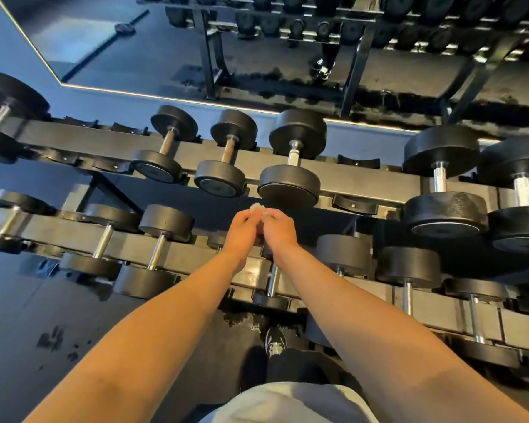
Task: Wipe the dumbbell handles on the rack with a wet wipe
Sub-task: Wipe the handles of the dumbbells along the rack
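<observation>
A two-tier black dumbbell rack [364, 178] runs across the view, loaded with black dumbbells with metal handles. My left hand [242, 233] and my right hand [278, 230] meet in front of the upper tier and together pinch a small crumpled white wet wipe [258, 209] between their fingertips. The hands hover just below a dumbbell [290, 184] on the upper tier, whose handle [293, 154] shows bright metal. Directly under my forearms lies a lower-tier dumbbell handle [272, 282], partly hidden by them.
A wall mirror [165, 56] behind the rack reflects the rack and dumbbells. Several empty cradles [355, 206] sit on the upper tier. The dark floor [43, 331] lies to the left. My shoe [275, 343] stands close to the rack's base.
</observation>
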`<state>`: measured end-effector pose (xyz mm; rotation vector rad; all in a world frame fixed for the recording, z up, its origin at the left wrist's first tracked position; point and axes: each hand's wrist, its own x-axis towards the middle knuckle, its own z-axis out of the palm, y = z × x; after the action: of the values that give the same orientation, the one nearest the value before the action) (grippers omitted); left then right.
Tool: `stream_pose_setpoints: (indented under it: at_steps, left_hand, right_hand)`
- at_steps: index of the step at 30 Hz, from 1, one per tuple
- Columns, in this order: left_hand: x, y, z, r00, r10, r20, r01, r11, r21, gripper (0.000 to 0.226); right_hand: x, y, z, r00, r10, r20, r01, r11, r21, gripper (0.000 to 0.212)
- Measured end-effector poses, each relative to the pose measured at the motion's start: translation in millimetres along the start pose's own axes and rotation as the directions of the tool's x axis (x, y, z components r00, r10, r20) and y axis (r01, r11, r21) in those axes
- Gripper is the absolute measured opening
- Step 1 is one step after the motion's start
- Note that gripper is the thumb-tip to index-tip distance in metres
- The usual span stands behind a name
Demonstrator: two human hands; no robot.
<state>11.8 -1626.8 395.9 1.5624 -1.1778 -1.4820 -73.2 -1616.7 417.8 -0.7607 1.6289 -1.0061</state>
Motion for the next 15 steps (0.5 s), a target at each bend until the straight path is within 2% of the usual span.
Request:
stream_pose_setpoints:
  at_steps: [4, 7, 11, 15]
  left_hand:
    - [27.5, 16.7, -11.8, 0.999, 0.036, -0.027, -0.035, 0.998, 0.055, 0.030]
    - [62.8, 29.7, -20.6, 0.994, 0.078, -0.075, -0.068, 0.990, 0.127, 0.021]
    - [103.7, 55.6, -15.0, 0.987, 0.116, -0.112, -0.103, 0.988, 0.111, 0.010]
    - [142.3, 77.8, -2.2, 0.992, 0.072, -0.103, -0.072, 0.997, -0.002, 0.013]
  right_hand:
    - [25.2, -14.9, 4.6, 0.994, -0.101, 0.030, 0.102, 0.994, -0.027, 0.023]
    - [54.8, -24.1, 6.2, 0.974, -0.214, -0.070, 0.212, 0.977, -0.029, 0.026]
    - [102.3, -44.6, 10.0, 0.925, -0.314, -0.215, 0.296, 0.949, -0.109, 0.026]
    - [143.7, -63.4, 10.9, 0.902, -0.345, -0.258, 0.328, 0.938, -0.108, 0.027]
